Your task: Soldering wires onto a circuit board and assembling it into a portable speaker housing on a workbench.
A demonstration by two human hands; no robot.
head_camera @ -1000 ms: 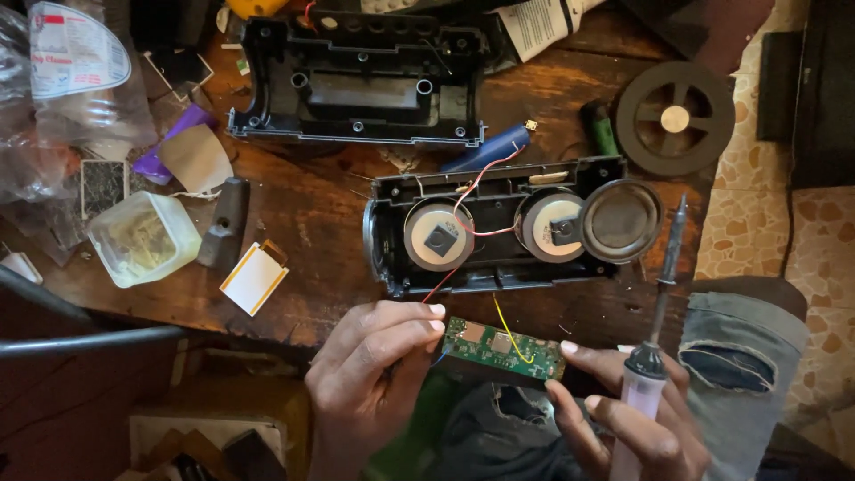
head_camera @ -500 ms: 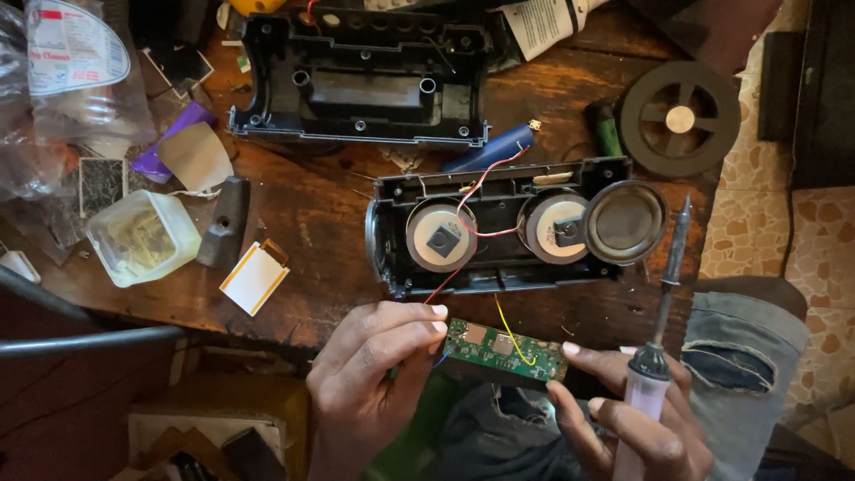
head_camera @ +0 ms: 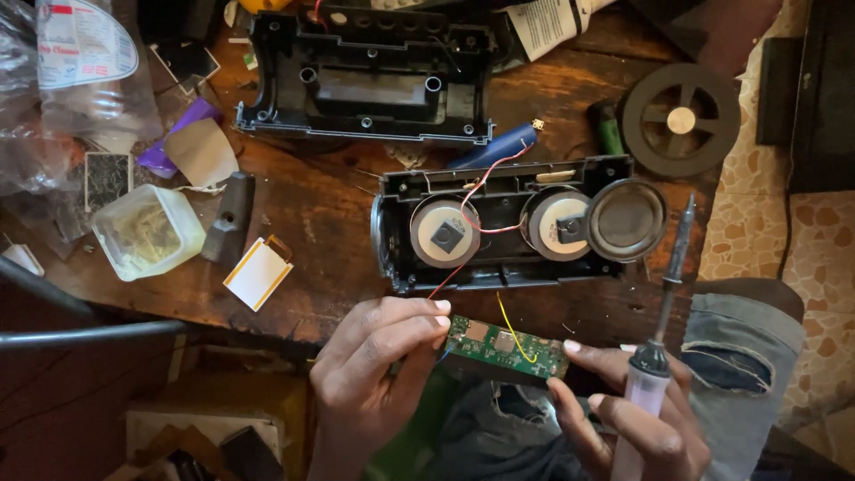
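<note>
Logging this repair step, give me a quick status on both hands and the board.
Left hand pinches green circuit board at one end. Right hand holds the other end plus soldering iron. Wires tie board to open speaker housing.

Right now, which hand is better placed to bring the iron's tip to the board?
The right hand: it already grips the soldering iron, tip pointing away over the table. The left hand pinches the green circuit board's left end, steadying it.

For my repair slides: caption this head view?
Both hands hold a green circuit board wired to an opened speaker; right hand grips a soldering iron.
</note>
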